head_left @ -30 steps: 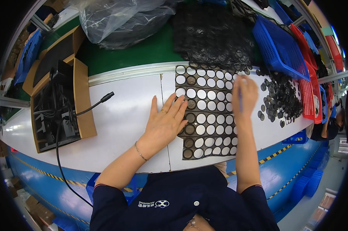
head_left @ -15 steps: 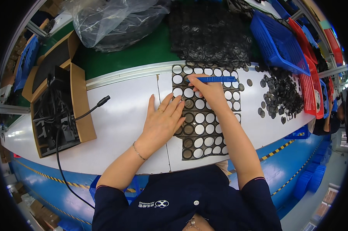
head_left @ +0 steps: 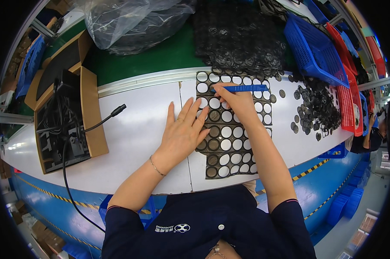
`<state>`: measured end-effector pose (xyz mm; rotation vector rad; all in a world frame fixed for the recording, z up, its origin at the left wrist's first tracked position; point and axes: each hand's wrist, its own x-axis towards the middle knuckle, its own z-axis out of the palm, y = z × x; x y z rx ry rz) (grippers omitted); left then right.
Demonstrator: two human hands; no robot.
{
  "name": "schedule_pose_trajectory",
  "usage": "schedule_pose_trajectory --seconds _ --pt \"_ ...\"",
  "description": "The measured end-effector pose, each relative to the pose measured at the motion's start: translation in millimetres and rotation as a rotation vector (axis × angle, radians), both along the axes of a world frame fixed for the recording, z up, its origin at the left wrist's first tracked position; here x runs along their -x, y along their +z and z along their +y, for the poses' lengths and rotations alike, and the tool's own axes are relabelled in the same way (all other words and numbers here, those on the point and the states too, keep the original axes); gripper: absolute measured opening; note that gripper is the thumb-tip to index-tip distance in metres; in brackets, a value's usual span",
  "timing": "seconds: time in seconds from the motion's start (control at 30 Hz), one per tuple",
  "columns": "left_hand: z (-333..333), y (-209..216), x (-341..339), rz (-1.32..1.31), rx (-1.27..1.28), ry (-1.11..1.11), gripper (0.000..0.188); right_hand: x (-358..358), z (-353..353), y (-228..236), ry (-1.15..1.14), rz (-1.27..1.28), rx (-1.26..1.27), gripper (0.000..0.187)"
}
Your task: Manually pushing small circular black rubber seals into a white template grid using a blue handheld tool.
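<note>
My left hand (head_left: 180,134) lies flat with fingers spread, its fingertips on the left edge of a dark sheet (head_left: 213,147) holding rows of round, black-rimmed rings. Most rings show white centres; several along the left side look dark. Over the sheet's upper part, my right hand (head_left: 238,102) is closed around a slim blue pen-shaped tool (head_left: 249,88). The tool's tip points left, close to a ring in the second row. My fingers hide the tip's exact contact, and my right forearm covers part of the sheet's right side.
Loose dark discs (head_left: 313,108) lie piled right of the sheet, near a blue basket (head_left: 313,52) and a red basket (head_left: 346,108). Behind is a heap of black ringed sheets (head_left: 238,39) and a clear plastic bag (head_left: 134,26). Left stands a cardboard box (head_left: 95,116) with black cables.
The view has shifted slightly. My left fingers reach a little farther up the sheet's edge. My right hand keeps the blue tool at nearly the same spot.
</note>
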<state>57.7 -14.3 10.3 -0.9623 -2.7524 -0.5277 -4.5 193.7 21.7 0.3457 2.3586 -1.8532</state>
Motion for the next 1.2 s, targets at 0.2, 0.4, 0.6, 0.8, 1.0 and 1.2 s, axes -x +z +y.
schedule_pose_trajectory --seconds 0.2,0.4,0.6,0.8,1.0,1.2 --pt "0.4 2.4 -0.4 0.014 0.058 0.036 0.060 -11.2 -19.6 -5.8 0.197 0.893 -0.972 0.016" --pt "2.5 2.3 -2.6 0.029 0.043 0.049 0.061 -1.0 117.2 5.2 -0.382 0.846 -1.386 0.022" --pt "-1.8 4.7 -6.1 0.020 0.040 0.012 0.058 -55.8 37.4 18.7 -0.093 0.019 0.110 0.033" --pt "-4.7 11.9 -15.8 -0.019 0.061 -0.067 0.052 -76.2 -11.2 6.0 0.004 -0.104 0.158 0.028" --pt "-3.6 14.0 -20.1 -0.006 0.068 -0.066 0.050 -76.1 -11.7 6.1 -0.010 -0.119 0.153 0.027" --pt "-4.0 14.0 -20.8 -0.004 0.077 -0.071 0.049 -75.7 -12.0 3.5 0.032 0.013 -0.013 0.023"
